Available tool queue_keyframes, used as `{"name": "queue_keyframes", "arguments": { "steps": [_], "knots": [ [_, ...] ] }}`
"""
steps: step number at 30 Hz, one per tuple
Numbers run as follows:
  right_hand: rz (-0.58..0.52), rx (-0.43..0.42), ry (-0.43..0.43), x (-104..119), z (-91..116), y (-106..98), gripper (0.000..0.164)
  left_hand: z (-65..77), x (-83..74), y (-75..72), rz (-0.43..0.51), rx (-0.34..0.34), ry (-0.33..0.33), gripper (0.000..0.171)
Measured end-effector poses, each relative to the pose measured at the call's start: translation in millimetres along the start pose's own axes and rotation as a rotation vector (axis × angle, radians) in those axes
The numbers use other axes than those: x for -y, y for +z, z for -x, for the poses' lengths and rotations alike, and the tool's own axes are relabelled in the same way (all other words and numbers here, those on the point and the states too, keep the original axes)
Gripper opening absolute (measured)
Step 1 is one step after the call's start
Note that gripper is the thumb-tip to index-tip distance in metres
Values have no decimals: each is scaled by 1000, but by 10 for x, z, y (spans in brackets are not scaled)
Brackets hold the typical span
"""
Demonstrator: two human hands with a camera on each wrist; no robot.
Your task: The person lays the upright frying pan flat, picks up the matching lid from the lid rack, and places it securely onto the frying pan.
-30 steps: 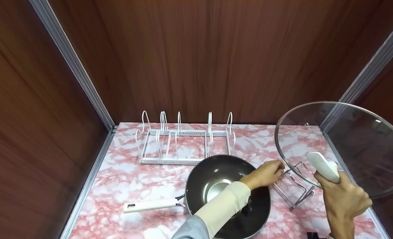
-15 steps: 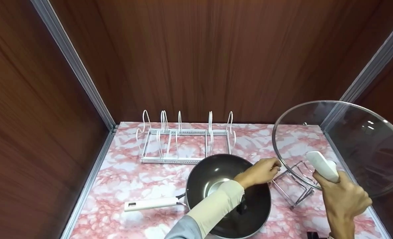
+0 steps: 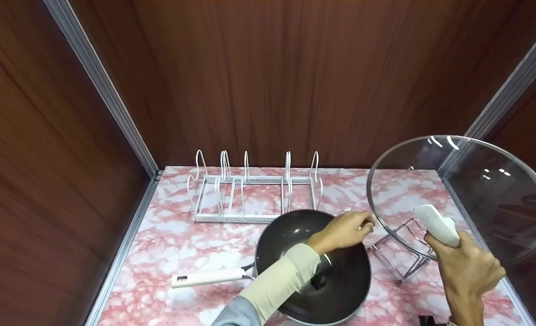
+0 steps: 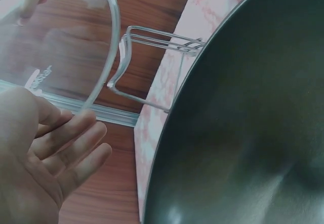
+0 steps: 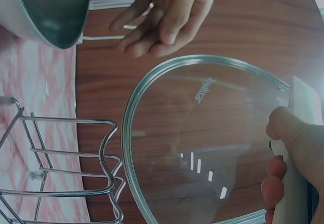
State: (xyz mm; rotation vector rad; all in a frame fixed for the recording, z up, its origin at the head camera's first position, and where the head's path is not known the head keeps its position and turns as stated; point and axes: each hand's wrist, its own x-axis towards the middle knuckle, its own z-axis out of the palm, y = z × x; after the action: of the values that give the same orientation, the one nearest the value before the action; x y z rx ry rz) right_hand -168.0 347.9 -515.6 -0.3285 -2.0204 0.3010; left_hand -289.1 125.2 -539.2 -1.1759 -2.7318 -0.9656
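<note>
My right hand point(image 3: 469, 262) grips the white handle point(image 3: 436, 225) of a round glass lid point(image 3: 499, 194), holding it tilted in the air at the right. The left hand point(image 3: 342, 230) hovers over the right side of a dark wok point(image 3: 340, 280). Its fingers are loosely bent with nothing between them, and the right wrist view shows a gap between them and the lid's rim point(image 5: 132, 97). Below the lid, a chrome wire stand point(image 4: 129, 57) stands on the table beside the wok, partly seen through the glass in the head view.
Behind the wok is a white rack point(image 3: 236, 220) with several upright loops. The wok's white handle point(image 3: 209, 277) points left. Brown wooden panels point(image 3: 258, 81) enclose the pink marbled tabletop point(image 3: 168, 253) at the back and sides.
My left hand has drawn back to the left, away from the lid's rim. The lid, still gripped by the right hand, has shifted slightly left.
</note>
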Motion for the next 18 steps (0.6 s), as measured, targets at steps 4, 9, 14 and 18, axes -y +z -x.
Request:
{"name": "queue_keyframes", "arguments": {
  "steps": [4, 9, 14, 18],
  "knots": [
    [0, 29, -19, 21, 2, -25, 50, 76, 30, -95, -17, -16, 5, 21],
    [4, 18, -69, 39, 11, -17, 54, 221, 75, -217, -18, -34, 4, 18],
    [-1, 12, -77, 51, 33, -10, 54, 365, 115, -338, -53, -57, 5, 17],
    [1, 13, -72, 76, 46, -5, 56, 462, 159, -418, -65, -62, 4, 19]
  ]
}}
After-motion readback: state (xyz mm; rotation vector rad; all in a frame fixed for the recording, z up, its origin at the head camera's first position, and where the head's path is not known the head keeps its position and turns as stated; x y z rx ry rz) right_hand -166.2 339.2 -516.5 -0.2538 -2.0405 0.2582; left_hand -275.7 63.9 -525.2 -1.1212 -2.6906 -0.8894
